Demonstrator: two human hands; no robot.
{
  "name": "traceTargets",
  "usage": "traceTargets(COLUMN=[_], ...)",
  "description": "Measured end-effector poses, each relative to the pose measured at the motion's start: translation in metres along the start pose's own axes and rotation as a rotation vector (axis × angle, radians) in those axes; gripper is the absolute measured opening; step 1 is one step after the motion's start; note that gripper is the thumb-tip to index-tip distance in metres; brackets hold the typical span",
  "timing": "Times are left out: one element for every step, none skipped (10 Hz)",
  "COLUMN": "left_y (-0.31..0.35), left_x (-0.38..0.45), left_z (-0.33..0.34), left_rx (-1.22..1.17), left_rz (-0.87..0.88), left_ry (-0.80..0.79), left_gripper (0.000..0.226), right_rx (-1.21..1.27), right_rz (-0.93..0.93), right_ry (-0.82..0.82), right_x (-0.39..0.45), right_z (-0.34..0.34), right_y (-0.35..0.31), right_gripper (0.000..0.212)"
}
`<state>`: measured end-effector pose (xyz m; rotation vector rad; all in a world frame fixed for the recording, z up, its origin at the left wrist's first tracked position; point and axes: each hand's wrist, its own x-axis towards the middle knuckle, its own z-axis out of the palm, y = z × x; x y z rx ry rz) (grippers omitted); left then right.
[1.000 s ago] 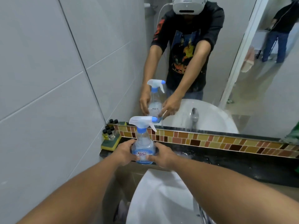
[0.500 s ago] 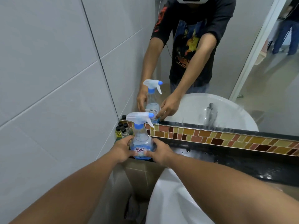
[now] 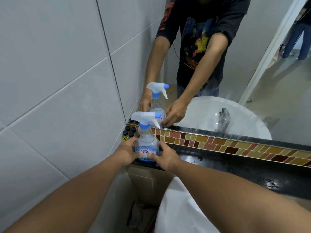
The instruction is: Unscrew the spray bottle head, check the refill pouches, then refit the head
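A clear spray bottle (image 3: 146,143) with a blue label stands upright at the left end of the black ledge (image 3: 235,167). Its white trigger head (image 3: 144,117) with a blue collar and blue nozzle tip sits on the neck, nozzle pointing right. My left hand (image 3: 128,152) wraps the bottle's lower left side. My right hand (image 3: 165,157) cups its lower right side. Both hands touch the bottle near the label. No refill pouches are in view.
Several small black-capped bottles (image 3: 128,133) stand in the corner behind the spray bottle, against the grey tiled wall (image 3: 58,81). A mosaic tile strip (image 3: 235,145) runs below the mirror (image 3: 218,64), which reflects me and the bottle. The white basin (image 3: 181,211) lies below the ledge.
The camera has tilted down and drawn closer. The bottle stays upright on the ledge between both hands, which keep the same grip on its base.
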<state>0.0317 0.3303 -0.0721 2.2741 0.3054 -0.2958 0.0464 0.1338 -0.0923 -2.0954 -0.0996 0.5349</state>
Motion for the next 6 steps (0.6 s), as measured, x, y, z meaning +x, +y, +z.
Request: traceTargets(left_y=[0.004, 0.004, 0.003, -0.009, -0.019, 0.044], left_x=[-0.003, -0.004, -0.009, -0.015, -0.017, -0.058], left_z=[0.001, 0.003, 0.003, -0.004, -0.005, 0.035], left_rx=[0.023, 0.056, 0.059, 0.1, 0.225, 0.296], left_rz=[-0.017, -0.024, -0.048, -0.092, -0.153, -0.101], left_ry=[0.009, 0.035, 0.087, 0.066, 0.06, 0.041], left_gripper=[0.06, 0.057, 0.066, 0.062, 0.055, 0.052], right_rx=[0.013, -0.047, -0.146, -0.286, -0.37, -0.42], right_rz=[0.002, 0.015, 0.053, 0.106, 0.104, 0.124], right_ry=[-0.007, -0.015, -0.01, -0.005, -0.064, 0.014], right_x=[0.002, 0.0, -0.002, -0.006, -0.019, -0.084], right_z=[0.002, 0.001, -0.004, -0.007, -0.021, -0.095], right_y=[0.002, 0.0, 0.006, 0.01, 0.009, 0.04], right_gripper=[0.057, 0.061, 0.077, 0.081, 0.07, 0.064])
